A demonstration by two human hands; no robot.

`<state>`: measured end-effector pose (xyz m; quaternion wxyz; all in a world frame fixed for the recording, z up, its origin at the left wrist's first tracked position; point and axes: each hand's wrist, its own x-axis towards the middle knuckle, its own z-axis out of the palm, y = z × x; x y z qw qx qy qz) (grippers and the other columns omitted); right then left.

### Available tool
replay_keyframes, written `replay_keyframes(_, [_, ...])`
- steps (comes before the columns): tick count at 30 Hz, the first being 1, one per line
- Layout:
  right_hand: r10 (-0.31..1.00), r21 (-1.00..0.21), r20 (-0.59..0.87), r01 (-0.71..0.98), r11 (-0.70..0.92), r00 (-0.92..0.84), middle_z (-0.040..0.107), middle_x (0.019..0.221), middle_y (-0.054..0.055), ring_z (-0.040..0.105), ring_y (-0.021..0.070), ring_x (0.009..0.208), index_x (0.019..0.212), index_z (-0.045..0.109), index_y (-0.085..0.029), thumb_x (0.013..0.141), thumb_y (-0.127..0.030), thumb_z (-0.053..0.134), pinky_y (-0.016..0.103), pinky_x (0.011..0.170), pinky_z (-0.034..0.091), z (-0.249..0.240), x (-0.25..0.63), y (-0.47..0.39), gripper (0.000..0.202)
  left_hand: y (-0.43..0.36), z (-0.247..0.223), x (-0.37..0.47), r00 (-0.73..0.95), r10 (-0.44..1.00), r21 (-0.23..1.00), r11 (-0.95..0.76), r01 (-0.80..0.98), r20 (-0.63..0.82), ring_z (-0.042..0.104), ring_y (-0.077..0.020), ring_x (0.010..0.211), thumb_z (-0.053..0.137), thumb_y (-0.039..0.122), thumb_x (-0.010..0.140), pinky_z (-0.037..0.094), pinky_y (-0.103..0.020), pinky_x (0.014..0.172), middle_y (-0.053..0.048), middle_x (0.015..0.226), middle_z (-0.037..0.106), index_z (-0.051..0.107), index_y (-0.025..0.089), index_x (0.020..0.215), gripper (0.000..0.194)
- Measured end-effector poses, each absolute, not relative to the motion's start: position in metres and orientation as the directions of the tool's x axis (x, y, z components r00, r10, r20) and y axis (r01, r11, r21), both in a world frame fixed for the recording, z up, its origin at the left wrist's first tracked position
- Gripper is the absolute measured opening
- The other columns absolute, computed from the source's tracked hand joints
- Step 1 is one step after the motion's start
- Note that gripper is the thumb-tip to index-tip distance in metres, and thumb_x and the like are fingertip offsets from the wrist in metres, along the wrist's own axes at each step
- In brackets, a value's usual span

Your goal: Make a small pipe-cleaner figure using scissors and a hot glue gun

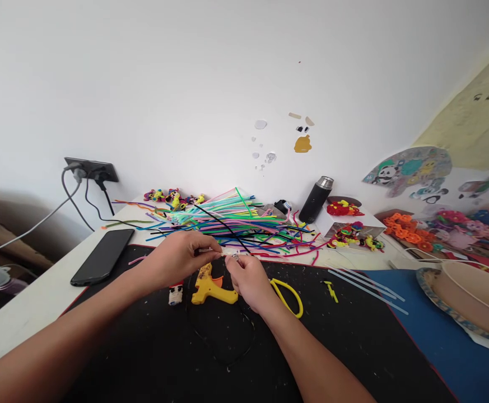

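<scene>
My left hand (187, 254) and my right hand (248, 277) meet above the black mat (152, 347), fingertips nearly touching. Both are closed in a pinch. Something small and pale shows between the fingertips, too small to name. Just below them lies a yellow glue gun (213, 290) with an orange trigger and a black cord. Left of it stands a small white figure (176, 294) with dark eyes. A bent yellow pipe cleaner (295, 296) lies right of my right hand. Behind my hands is a pile of coloured pipe cleaners (227, 215).
A phone (102, 256) lies at the left. A black bottle (316, 200) leans beside a white box (351, 221) at the back. Clear glue sticks (368, 285), yellow-green scraps (331, 292) and a round basket (475, 296) are at the right.
</scene>
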<state>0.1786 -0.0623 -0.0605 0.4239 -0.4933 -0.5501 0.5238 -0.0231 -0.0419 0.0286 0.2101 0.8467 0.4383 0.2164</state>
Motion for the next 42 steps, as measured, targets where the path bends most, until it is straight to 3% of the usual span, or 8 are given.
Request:
replay_keyframes(20, [0.986,-0.989,-0.037,0.144,-0.013,-0.162,0.031,0.047,-0.01,0.027,0.0094,0.044,0.063,0.036,-0.026,0.093,-0.052,0.06,0.027,0.049,0.016,-0.062,0.177,-0.062,0.046,-0.044,0.031,-0.021,0.533,0.835,0.58,-0.503,0.641,0.136,0.069,-0.0185,0.075,0.057,0.049,0.097,0.047,-0.024,0.065,-0.002,0.083,0.08,0.083,0.024,0.096,0.036])
replay_keyframes(26, [0.969,-0.995,-0.025,0.096,-0.002,-0.244,0.031,0.051,-0.01,0.025,0.0098,0.048,0.067,0.038,-0.025,0.091,-0.06,0.065,0.027,0.05,0.017,-0.054,0.175,-0.066,0.05,-0.048,0.034,-0.018,0.537,0.836,0.645,-0.472,0.601,0.112,0.063,-0.0151,0.066,0.059,0.049,0.096,0.044,-0.022,0.06,0.0,0.073,0.075,0.082,0.023,0.091,0.036])
replay_keyframes(32, [0.945,-0.993,-0.026,0.12,0.014,-0.326,0.034,0.061,-0.008,0.029,0.0095,0.054,0.071,0.049,-0.022,0.083,-0.06,0.079,0.026,0.05,0.019,-0.049,0.172,-0.071,0.05,-0.047,0.033,-0.019,0.485,0.86,0.609,-0.471,0.638,0.158,0.067,-0.0173,0.071,0.059,0.048,0.094,0.045,-0.024,0.061,-0.001,0.08,0.078,0.081,0.022,0.093,0.034])
replay_keyframes(36, [0.956,-0.998,-0.05,-0.009,-0.055,-0.29,0.033,0.055,-0.011,0.026,0.0085,0.048,0.077,0.057,-0.022,0.08,-0.065,0.08,0.026,0.047,0.016,-0.052,0.173,-0.067,0.049,-0.045,0.031,-0.021,0.47,0.855,0.57,-0.504,0.649,0.22,0.071,-0.019,0.079,0.057,0.046,0.095,0.047,-0.025,0.067,-0.003,0.089,0.081,0.081,0.023,0.097,0.033])
replay_keyframes(42, [0.987,-0.973,-0.07,-0.206,-0.099,-0.146,0.031,0.047,-0.014,0.02,0.0063,0.041,0.074,0.056,-0.022,0.076,-0.074,0.08,0.025,0.042,0.012,-0.05,0.18,-0.06,0.057,-0.043,0.03,-0.021,0.471,0.849,0.523,-0.522,0.674,0.24,0.07,-0.0191,0.078,0.056,0.047,0.097,0.045,-0.026,0.068,-0.002,0.087,0.081,0.082,0.024,0.095,0.034])
